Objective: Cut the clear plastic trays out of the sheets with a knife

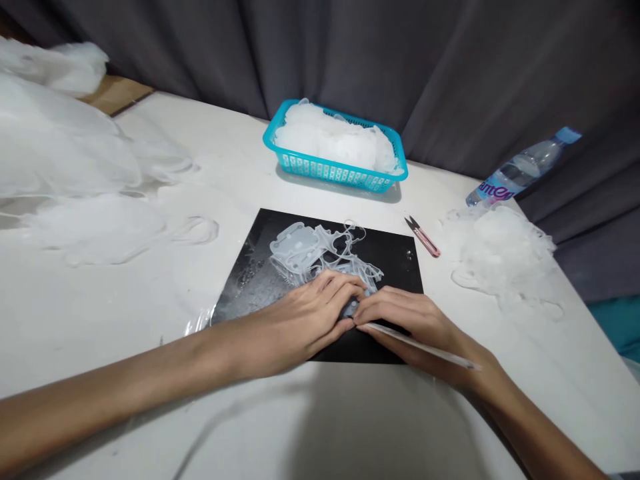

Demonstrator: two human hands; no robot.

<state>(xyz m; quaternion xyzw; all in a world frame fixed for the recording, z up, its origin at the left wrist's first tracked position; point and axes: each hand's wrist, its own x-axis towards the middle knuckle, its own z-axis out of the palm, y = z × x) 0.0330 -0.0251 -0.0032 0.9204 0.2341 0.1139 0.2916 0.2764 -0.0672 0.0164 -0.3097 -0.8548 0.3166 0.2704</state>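
Observation:
A black mat (395, 257) lies on the white table, with a small pile of clear, soft-looking plastic pieces (297, 247) with thin looped strands on it. My left hand (325, 303) is over the near side of the pile, its fingers bent together and holding one of these pieces against the mat. Close beside it, my right hand (405, 310) is closed in a pinch around a thin white stick-like tool (425, 347), whose shaft runs back toward the wrist. The tool's tip meets the left fingertips, and the fingers mostly hide the piece between the hands.
Behind the mat stands a turquoise basket (335, 170) full of whitish translucent pieces. Pink-handled thread snips (423, 238) lie right of the mat. Farther right are a translucent heap (505, 253) and a tilted water bottle (525, 167). A large translucent pile (65, 147) covers the left side.

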